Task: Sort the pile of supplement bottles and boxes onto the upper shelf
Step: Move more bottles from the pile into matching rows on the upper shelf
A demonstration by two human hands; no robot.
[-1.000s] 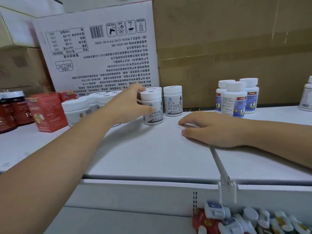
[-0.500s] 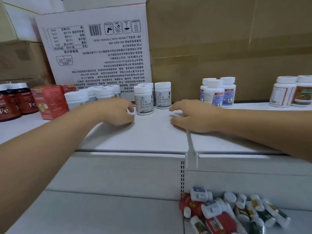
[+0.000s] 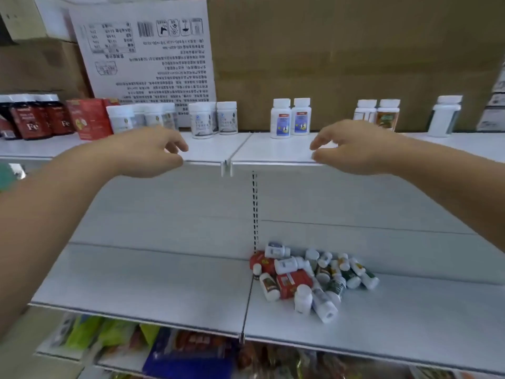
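A pile of supplement bottles and red boxes (image 3: 311, 277) lies on the lower white shelf (image 3: 142, 280), right of its middle seam. On the upper shelf (image 3: 273, 151) stand sorted groups: dark jars (image 3: 32, 119), red boxes (image 3: 90, 120), white-capped bottles (image 3: 142, 117), two grey-labelled bottles (image 3: 213, 120), two blue-labelled bottles (image 3: 291, 119), two brown-labelled bottles (image 3: 378, 114) and a single white bottle (image 3: 444, 116). My left hand (image 3: 147, 154) and my right hand (image 3: 352, 147) hover at the upper shelf's front edge, fingers loosely apart, holding nothing.
Behind the upper shelf stand a white printed carton (image 3: 144, 50) and large brown cardboard boxes (image 3: 341, 56). Below the lower shelf, colourful packets (image 3: 175, 351) fill another level. A slotted upright (image 3: 254, 212) runs down the back panel.
Both hands have drawn back from the upper shelf's surface to its front edge and spread apart. The view has tilted down, so the pile on the lower shelf now shows in full.
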